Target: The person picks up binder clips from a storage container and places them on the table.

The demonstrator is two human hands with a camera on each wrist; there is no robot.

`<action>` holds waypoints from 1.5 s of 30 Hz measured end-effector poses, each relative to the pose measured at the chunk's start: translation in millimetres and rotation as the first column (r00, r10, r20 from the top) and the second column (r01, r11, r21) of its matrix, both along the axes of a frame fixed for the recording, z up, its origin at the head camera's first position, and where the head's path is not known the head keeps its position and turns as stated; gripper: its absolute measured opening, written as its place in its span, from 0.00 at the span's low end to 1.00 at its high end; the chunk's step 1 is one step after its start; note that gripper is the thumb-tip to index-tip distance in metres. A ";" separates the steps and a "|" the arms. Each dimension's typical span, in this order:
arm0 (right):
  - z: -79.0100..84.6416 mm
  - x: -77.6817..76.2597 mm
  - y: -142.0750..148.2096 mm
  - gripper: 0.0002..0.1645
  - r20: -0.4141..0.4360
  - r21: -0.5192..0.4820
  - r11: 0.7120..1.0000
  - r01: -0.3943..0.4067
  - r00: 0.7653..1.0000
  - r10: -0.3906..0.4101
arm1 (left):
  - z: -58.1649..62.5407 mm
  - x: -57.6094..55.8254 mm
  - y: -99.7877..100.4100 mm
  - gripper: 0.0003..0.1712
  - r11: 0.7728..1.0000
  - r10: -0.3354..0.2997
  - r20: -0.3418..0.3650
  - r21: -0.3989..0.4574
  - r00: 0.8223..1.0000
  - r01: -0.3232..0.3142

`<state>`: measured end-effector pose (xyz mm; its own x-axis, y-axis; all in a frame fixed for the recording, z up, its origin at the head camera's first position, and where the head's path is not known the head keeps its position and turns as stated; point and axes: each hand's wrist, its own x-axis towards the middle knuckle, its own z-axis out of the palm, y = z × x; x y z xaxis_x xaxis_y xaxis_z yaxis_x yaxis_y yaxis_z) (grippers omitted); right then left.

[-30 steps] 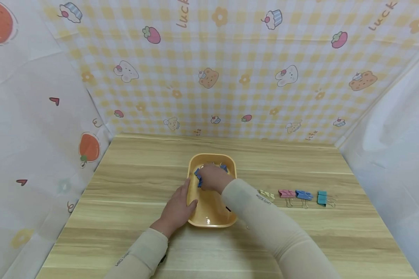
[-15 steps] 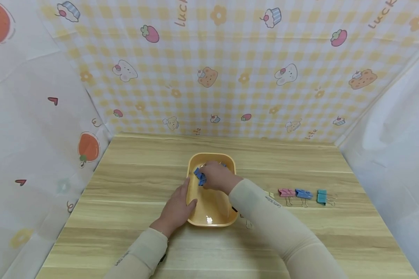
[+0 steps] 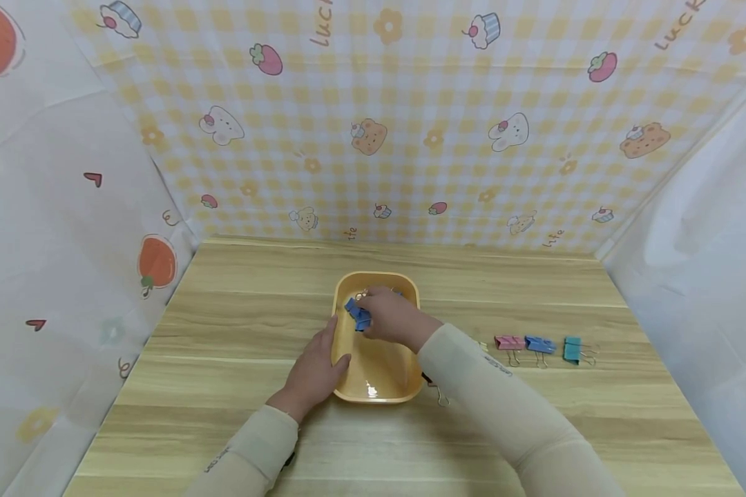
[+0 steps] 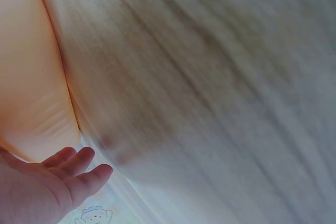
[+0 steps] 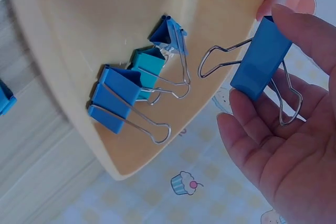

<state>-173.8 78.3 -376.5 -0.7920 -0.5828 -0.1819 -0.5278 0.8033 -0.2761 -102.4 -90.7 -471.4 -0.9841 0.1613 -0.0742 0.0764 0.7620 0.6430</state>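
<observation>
My right hand [image 3: 396,319] is over the far half of a yellow-orange plastic tray [image 3: 373,398]. In the right wrist view, its thumb and fingers pinch a blue binder clip [image 5: 262,59] by the body, with wire handles sticking out on both sides. Inside the tray lie a blue binder clip [image 5: 115,98], a teal binder clip [image 5: 149,66] and another blue one [image 5: 167,32]. My left hand [image 3: 312,376] rests along the tray's left side, fingers extended and thumb at the rim; the left wrist view shows its fingers [image 4: 92,179] relaxed beside the tray wall.
Right of the tray, a pink binder clip [image 3: 510,342], a blue one [image 3: 539,344] and a teal one [image 3: 572,350] lie in a row on the wooden table [image 3: 236,297]. A yellow clip [image 3: 483,346] is mostly behind the right sleeve. Wire handles [image 3: 441,395] show near the tray's right corner.
My right hand has drawn slightly right within the tray, and more of the blue clip at its fingers shows. The wire handles by the tray's right corner have come into view. The left hand stays put.
</observation>
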 end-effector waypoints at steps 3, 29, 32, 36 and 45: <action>-0.1 0.9 4.4 0.30 -0.006 -0.023 1.000 -0.002 1.000 0.002 | 0.3 0.1 0.0 0.45 1.000 0.003 0.005 0.001 1.000 -0.003; 10.3 15.2 41.1 0.31 -0.102 -0.155 0.985 0.077 0.990 -0.094 | 1.1 -1.6 1.4 0.45 1.000 0.018 0.039 0.012 0.999 -0.018; 13.1 16.7 44.6 0.31 -0.109 -0.165 0.982 0.088 0.988 -0.107 | 1.7 -1.4 1.3 0.46 1.000 0.019 0.036 0.016 0.999 -0.019; 15.3 18.1 48.4 0.32 -0.117 -0.179 0.978 0.106 0.985 -0.128 | 1.8 -1.3 1.2 0.45 1.000 0.019 0.038 0.020 0.999 -0.020; 13.8 20.9 57.7 0.33 -0.126 -0.173 0.978 0.117 0.982 -0.140 | 3.4 -0.4 1.0 0.45 0.999 0.015 0.037 0.029 0.999 -0.016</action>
